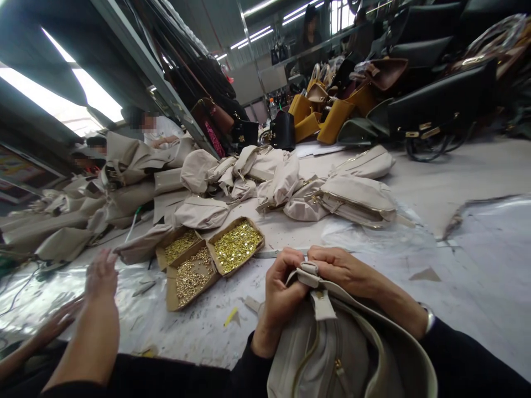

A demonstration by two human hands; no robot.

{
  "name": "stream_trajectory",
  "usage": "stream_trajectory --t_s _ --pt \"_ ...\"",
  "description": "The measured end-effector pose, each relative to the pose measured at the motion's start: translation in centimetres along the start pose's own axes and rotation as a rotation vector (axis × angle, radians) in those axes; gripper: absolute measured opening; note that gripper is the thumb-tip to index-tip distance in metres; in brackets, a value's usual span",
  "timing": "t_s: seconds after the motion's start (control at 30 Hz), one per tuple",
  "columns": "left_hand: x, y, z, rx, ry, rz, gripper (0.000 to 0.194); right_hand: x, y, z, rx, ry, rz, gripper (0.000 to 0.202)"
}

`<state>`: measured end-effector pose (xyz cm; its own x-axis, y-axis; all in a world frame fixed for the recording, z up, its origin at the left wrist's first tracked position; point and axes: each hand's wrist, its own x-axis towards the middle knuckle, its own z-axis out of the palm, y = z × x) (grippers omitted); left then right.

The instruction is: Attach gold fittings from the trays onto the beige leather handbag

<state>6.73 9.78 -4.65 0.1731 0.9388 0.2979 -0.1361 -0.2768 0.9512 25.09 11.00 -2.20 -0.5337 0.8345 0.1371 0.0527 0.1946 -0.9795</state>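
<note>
A light beige bag [323,354] with a zipped pocket stands upright close in front of me. My left hand [283,296] pinches the bag at its top edge, beside a folded strap loop [309,272]. From the right, my right hand [346,271] grips the same loop and strap, its fingertips almost meeting those of my left hand. The bag's wide strap [410,354] curves down on the right. A short zipper end tab [324,305] hangs just below both hands.
Cardboard trays of gold studs [236,246] and small round metal parts [194,276] lie left of centre. Beige bags [357,199] are piled behind. Another person's hands [102,276] reach in at the left. Black bags [443,105] and mustard bags [336,120] stand farther back.
</note>
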Motion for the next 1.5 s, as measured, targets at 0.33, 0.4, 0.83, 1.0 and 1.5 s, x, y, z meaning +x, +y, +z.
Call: stream_trajectory --t_s 0.33,0.4,0.83,1.0,1.5 --pt "0.7 5.9 -0.1 0.236 0.037 -0.142 0.020 -0.1 1.0 -1.6 0.199 0.341 0.008 0.042" --pt "1.2 7.5 -0.6 0.328 0.084 -0.152 0.022 -0.5 0.6 -2.4 0.181 0.507 -0.099 0.038" --pt "2.5 5.7 -2.0 0.471 0.146 -0.170 0.020 3.4 -6.9 1.1 -0.650 0.309 -0.141 0.005" --pt "2.9 5.0 -2.1 0.501 0.130 -0.192 0.021 2.9 -2.9 1.4 -0.657 0.206 0.021 0.054" --pt "3.5 4.0 -2.8 0.379 0.007 -0.318 0.021 1.7 -1.1 2.1 -0.501 0.441 -0.067 0.022"
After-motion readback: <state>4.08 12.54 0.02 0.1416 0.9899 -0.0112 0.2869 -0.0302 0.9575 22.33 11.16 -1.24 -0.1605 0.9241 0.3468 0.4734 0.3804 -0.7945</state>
